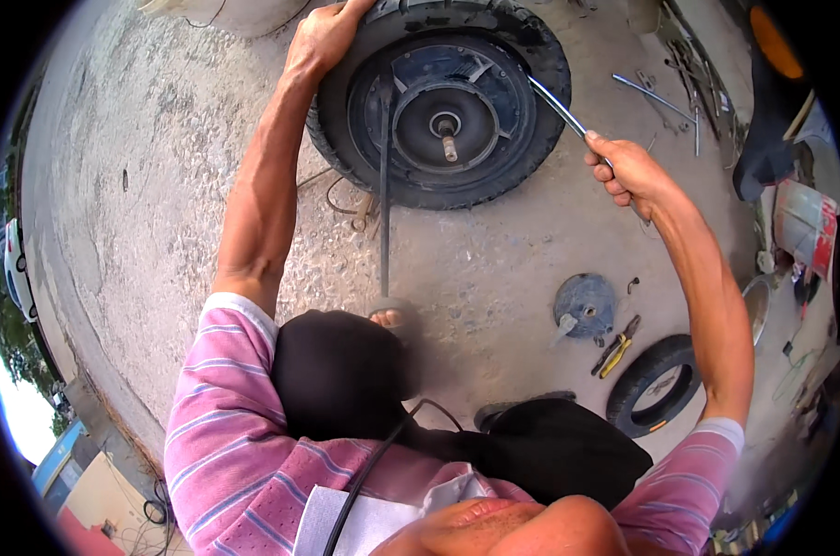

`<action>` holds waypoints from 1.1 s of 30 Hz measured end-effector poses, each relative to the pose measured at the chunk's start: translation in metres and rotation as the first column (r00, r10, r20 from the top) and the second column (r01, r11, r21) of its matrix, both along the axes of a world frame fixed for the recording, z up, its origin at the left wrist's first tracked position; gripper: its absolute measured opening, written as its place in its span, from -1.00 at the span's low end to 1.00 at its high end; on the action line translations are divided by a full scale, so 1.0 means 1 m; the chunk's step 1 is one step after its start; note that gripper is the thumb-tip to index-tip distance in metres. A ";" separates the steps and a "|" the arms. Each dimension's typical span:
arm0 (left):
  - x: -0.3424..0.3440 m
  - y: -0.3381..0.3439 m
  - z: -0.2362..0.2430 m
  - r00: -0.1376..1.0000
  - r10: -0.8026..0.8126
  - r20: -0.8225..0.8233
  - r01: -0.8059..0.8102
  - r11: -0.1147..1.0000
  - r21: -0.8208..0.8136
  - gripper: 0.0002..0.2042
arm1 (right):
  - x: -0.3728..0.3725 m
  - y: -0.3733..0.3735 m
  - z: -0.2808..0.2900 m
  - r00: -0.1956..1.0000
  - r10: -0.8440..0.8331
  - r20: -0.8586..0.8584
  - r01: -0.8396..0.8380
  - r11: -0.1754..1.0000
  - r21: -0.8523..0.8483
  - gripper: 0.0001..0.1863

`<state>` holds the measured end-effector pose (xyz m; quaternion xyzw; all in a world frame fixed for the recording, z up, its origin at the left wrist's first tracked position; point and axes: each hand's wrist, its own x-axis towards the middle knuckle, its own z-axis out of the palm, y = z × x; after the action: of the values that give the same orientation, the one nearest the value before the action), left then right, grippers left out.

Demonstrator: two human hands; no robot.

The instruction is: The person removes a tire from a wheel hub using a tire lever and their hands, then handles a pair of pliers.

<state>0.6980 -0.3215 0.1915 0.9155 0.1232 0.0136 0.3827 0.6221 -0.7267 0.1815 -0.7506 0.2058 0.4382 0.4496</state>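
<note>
A black tire [438, 190] lies on the ground around a dark hub wheel [429, 69] with a threaded axle in its middle. My left hand [325, 39] holds the tire at its far left edge; the picture's upper edge cuts off part of its fingers. My right hand [626, 173] is closed round a shiny metal tire lever [557, 104], whose tip meets the wheel rim on the right. A second, dark lever [385, 204] crosses the left part of the wheel. Its near end reaches my foot [388, 317].
A round metal disc [585, 306], yellow-handled pliers [616, 347] and a smaller tire [653, 385] lie at the near right. Several long tools, among them a metal wrench [651, 95], lie at the far right. A pale bucket [239, 14] stands at the far left.
</note>
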 end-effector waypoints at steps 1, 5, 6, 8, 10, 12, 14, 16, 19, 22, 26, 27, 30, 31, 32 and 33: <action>0.001 0.000 0.003 0.998 0.013 -0.060 -0.013 1.000 0.002 -0.33 | 0.004 0.001 0.001 1.000 0.002 -0.019 -0.002 1.000 0.002 -0.53; 0.004 0.001 -0.002 0.996 -0.039 -0.086 0.036 0.999 -0.032 -0.31 | 0.007 0.001 0.001 1.000 0.016 -0.015 -0.018 0.997 -0.075 -0.52; 0.004 0.002 -0.003 0.996 -0.061 -0.064 0.063 0.997 0.034 -0.30 | 0.007 0.000 0.000 0.999 0.020 -0.025 -0.022 0.997 -0.072 -0.51; 0.006 0.006 -0.003 0.996 -0.076 -0.040 0.079 0.992 0.097 -0.28 | 0.010 0.000 -0.001 0.999 0.033 -0.031 -0.035 0.997 -0.072 -0.50; 0.006 0.005 -0.003 0.993 -0.098 -0.072 0.104 0.990 0.094 -0.25 | 0.009 -0.001 -0.003 0.999 0.026 -0.029 -0.027 0.998 -0.065 -0.49; 0.007 0.007 -0.005 0.991 -0.094 -0.090 0.102 0.990 0.093 -0.26 | 0.010 0.000 -0.004 0.999 0.032 -0.023 -0.033 0.997 -0.066 -0.49; 0.007 0.010 -0.009 0.994 -0.080 -0.068 0.088 0.989 0.120 -0.26 | 0.011 0.002 -0.006 0.999 0.036 -0.019 -0.037 0.997 -0.062 -0.49; 0.007 0.009 -0.008 0.993 -0.087 -0.076 0.095 0.989 0.112 -0.26 | 0.012 0.002 -0.008 0.999 0.035 -0.006 -0.036 0.996 -0.087 -0.48; 0.001 0.004 0.003 0.991 -0.097 -0.093 0.108 0.987 0.120 -0.26 | 0.012 -0.003 -0.013 1.000 0.024 0.000 -0.024 0.998 -0.063 -0.49; 0.003 0.007 0.001 0.990 -0.097 -0.103 0.111 0.984 0.141 -0.24 | 0.013 -0.001 -0.011 0.999 0.043 0.016 -0.042 0.995 -0.090 -0.48; 0.004 0.009 -0.003 0.988 -0.123 -0.093 0.136 0.979 0.152 -0.23 | 0.015 0.003 -0.001 0.998 0.057 0.022 -0.054 0.989 -0.137 -0.46; 0.005 0.008 -0.005 0.988 -0.128 -0.087 0.140 0.979 0.147 -0.23 | 0.020 0.005 0.009 0.993 0.116 0.003 -0.113 0.973 -0.201 -0.46; -0.002 0.015 -0.003 0.991 -0.117 -0.071 0.128 0.977 0.169 -0.23 | 0.045 0.023 0.051 0.963 0.257 -0.077 -0.268 0.913 -0.309 -0.50; -0.003 0.013 0.000 0.991 -0.104 -0.085 0.118 0.976 0.182 -0.23 | 0.045 0.026 0.060 0.950 0.309 -0.047 -0.309 0.906 -0.291 -0.53; -0.005 0.013 0.002 0.991 -0.089 -0.100 0.107 0.975 0.194 -0.24 | 0.042 0.030 0.067 0.932 0.361 -0.015 -0.351 0.895 -0.273 -0.57; -0.005 0.013 0.000 0.991 -0.090 -0.095 0.107 0.976 0.189 -0.24 | 0.039 0.029 0.078 0.933 0.361 -0.013 -0.350 0.894 -0.280 -0.57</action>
<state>0.6928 -0.3081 0.1911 0.9531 0.0921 -0.0329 0.2863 0.6608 -0.6976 0.2597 -0.8395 0.1161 0.4650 0.2561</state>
